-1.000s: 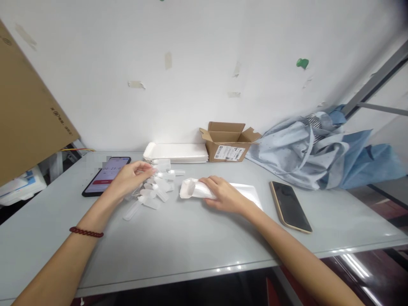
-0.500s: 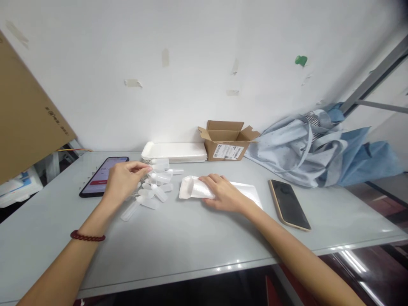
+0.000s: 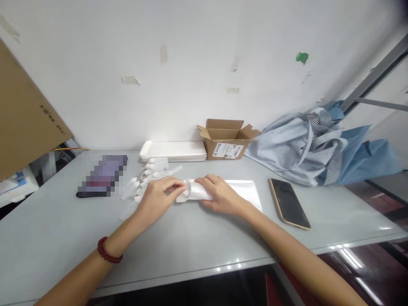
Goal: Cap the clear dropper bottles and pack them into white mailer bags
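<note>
A white padded mailer (image 3: 244,189) lies on the table, its open end facing left. My right hand (image 3: 221,194) is closed around the mailer near that end, squeezing the mouth into a rounded opening. At the opening, my left hand (image 3: 161,196) has thumb and fingertips pinched together. Whatever is between the fingertips is too hidden to make out. Behind and left of this hand is a loose pile of small translucent plastic pieces with white ends (image 3: 157,163), partly covered by the hand and wrist.
Flat white mailers (image 3: 178,151) are stacked against the wall, beside an open cardboard box (image 3: 225,149). A phone (image 3: 290,204) lies at right, and a blurred-out phone (image 3: 102,178) at left. Blue fabric bags (image 3: 302,148) rest at the back right. The table's front edge runs below my forearms.
My left hand has moved from the plastic pile rightward to the mailer's open end, fingers still pinched. My right hand stays on the mailer.
</note>
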Tool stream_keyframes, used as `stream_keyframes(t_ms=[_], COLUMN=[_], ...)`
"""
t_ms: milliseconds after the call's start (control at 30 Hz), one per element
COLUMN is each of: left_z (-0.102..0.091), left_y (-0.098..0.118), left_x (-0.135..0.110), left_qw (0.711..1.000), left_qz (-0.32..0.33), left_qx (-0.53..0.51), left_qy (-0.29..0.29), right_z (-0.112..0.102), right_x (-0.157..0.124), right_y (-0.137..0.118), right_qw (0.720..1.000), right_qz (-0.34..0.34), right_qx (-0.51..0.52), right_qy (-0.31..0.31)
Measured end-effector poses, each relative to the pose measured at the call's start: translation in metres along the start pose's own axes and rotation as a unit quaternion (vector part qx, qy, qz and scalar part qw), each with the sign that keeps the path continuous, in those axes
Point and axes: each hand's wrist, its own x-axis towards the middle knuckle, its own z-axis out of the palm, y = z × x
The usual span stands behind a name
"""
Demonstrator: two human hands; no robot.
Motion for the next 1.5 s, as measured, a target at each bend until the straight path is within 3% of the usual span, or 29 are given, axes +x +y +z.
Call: stream_keyframes(t_ms=[233, 333, 500, 600, 800, 900, 1000, 1067, 1267, 1500], left_z=[0.003, 0.003, 0.012, 0.017, 0.018, 0.011, 0.003, 0.0, 0.003, 0.006], left_y=[0.005, 0.002, 0.004, 0.006, 0.004, 0.003, 0.001, -0.001, 0.002, 0.002], left_x=[-0.004, -0.003, -0.006, -0.009, -0.011, -0.008, -0.003, -0.001, -0.001, -0.002], left_qw=[0.995, 0.995, 0.997, 0.997, 0.996, 0.993, 0.986, 0.99, 0.992, 0.982], left_qz=[-0.023, -0.032, 0.029, 0.044, 0.061, 0.073, 0.032, -0.019, -0.098, -0.156], left_qx=[-0.076, -0.095, -0.027, 0.015, 0.059, 0.057, 0.079, 0.059, -0.066, -0.067], left_qy=[0.059, 0.028, -0.062, -0.066, -0.011, 0.071, 0.143, 0.126, -0.033, -0.081], right_z=[-0.005, -0.009, -0.009, -0.005, -0.003, -0.006, -0.009, -0.01, -0.01, -0.007], right_x=[0.0, 0.0, 0.0, -0.001, -0.001, 0.0, 0.0, 0.0, -0.002, -0.002], right_y=[-0.001, -0.003, -0.006, -0.008, -0.007, -0.001, 0.003, 0.004, 0.0, -0.003], right_qw=[0.998, 0.993, 0.989, 0.992, 0.994, 0.994, 0.993, 0.992, 0.988, 0.982], right_qz=[-0.013, -0.02, -0.033, -0.045, -0.055, -0.043, -0.036, -0.042, -0.099, -0.146], right_qx=[0.061, 0.112, 0.135, 0.116, 0.086, 0.086, 0.078, 0.07, 0.009, -0.056], right_qy=[0.019, 0.03, 0.04, 0.031, 0.041, 0.061, 0.086, 0.099, 0.121, 0.109])
